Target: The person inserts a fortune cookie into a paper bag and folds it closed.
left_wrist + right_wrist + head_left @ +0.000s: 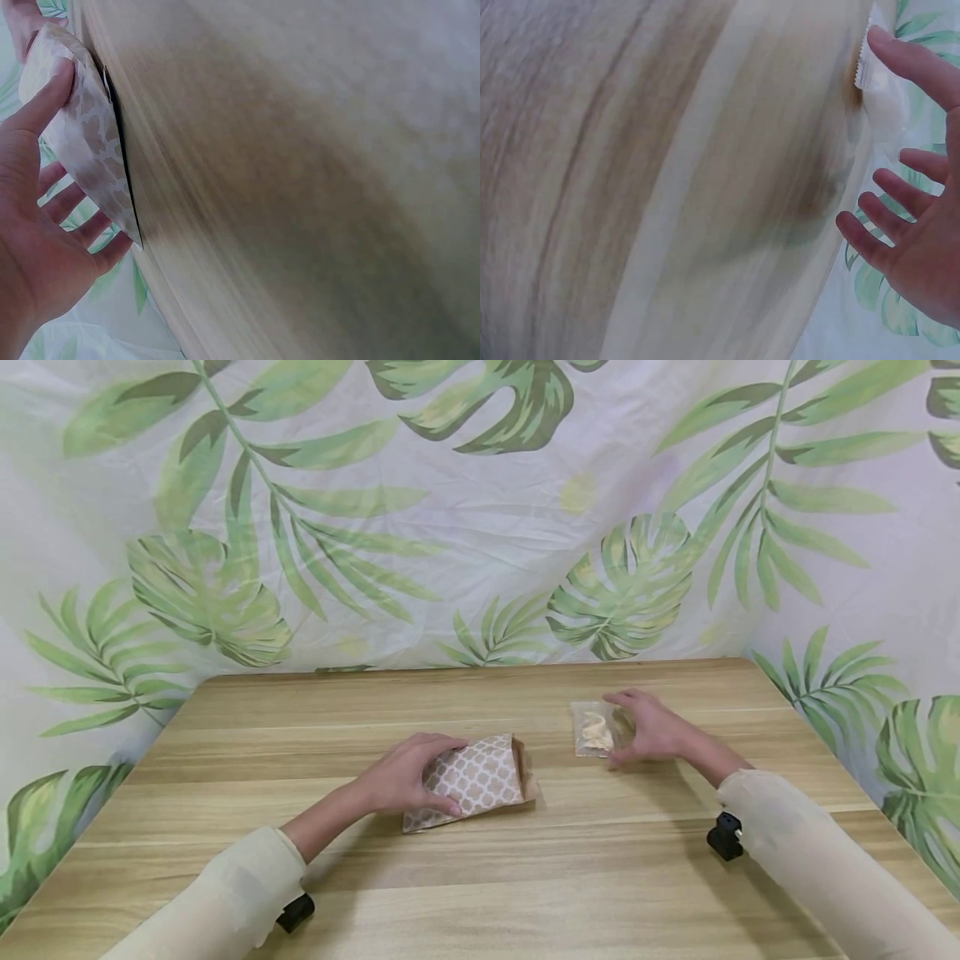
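Note:
A brown paper bag (480, 777) with a white lattice pattern lies on the table, its mouth gaping a little toward the right. My left hand (412, 772) holds it by the closed end, thumb on the near side and fingers on the far side. In the left wrist view the thumb (52, 94) rests on the patterned paper. Farther right is a small clear packet (592, 729) with pale contents that I cannot identify. My right hand (651, 727) is at its right edge, fingers spread and thumb by the near corner. The right wrist view shows the packet's serrated edge (862, 64) beside the thumb.
Both things lie on a wood-grain table (480, 893). Behind its far edge hangs a white cloth (480, 543) printed with green leaves. A small black device (725, 837) sits under the right sleeve, another (296, 912) under the left.

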`<action>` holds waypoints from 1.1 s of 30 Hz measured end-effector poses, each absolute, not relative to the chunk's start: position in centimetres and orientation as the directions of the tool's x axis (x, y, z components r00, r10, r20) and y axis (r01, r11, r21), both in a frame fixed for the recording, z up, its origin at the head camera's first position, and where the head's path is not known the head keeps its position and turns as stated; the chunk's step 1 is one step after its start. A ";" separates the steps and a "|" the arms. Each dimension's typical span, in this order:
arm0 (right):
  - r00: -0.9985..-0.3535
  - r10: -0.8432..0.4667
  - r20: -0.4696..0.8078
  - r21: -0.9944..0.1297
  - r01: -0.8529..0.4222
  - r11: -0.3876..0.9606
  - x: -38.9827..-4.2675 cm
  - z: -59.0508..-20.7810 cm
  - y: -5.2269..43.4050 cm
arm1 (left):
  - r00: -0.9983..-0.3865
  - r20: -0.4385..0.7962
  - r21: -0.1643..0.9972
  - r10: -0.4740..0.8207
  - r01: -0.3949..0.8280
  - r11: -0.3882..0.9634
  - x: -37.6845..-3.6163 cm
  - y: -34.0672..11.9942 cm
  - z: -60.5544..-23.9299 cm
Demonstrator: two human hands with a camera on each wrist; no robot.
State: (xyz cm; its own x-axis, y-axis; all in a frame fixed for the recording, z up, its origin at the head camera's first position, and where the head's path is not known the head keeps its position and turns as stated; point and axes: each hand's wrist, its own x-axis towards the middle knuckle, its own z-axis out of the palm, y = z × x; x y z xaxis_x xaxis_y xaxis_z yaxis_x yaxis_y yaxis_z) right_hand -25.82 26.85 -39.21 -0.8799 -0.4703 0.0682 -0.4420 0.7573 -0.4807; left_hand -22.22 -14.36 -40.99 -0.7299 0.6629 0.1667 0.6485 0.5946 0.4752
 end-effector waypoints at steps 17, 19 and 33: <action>-0.850 -0.512 0.123 -0.365 -0.519 0.773 -25.7 -39.7 26.6 | -0.738 0.144 0.490 0.659 0.631 0.601 -22.0 -14.4 -40.8; -0.848 -0.513 0.133 -0.378 -0.522 0.764 -25.7 -39.6 26.4 | -0.739 0.144 0.490 0.658 0.631 0.602 -22.0 -14.4 -40.9; -0.831 -0.526 0.180 -0.439 -0.546 0.713 -25.1 -39.5 25.7 | -0.749 0.144 0.512 0.646 0.615 0.599 -22.0 -14.4 -40.9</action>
State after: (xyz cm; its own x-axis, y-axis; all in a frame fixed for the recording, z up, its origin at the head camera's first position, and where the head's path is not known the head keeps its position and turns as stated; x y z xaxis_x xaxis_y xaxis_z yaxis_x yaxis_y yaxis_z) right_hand -25.13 25.72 -39.46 -0.8312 -0.5261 0.1799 -0.5464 0.7132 -0.4390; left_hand -22.02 -14.45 -40.88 -0.7493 0.6464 0.1438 0.6152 0.5991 0.5125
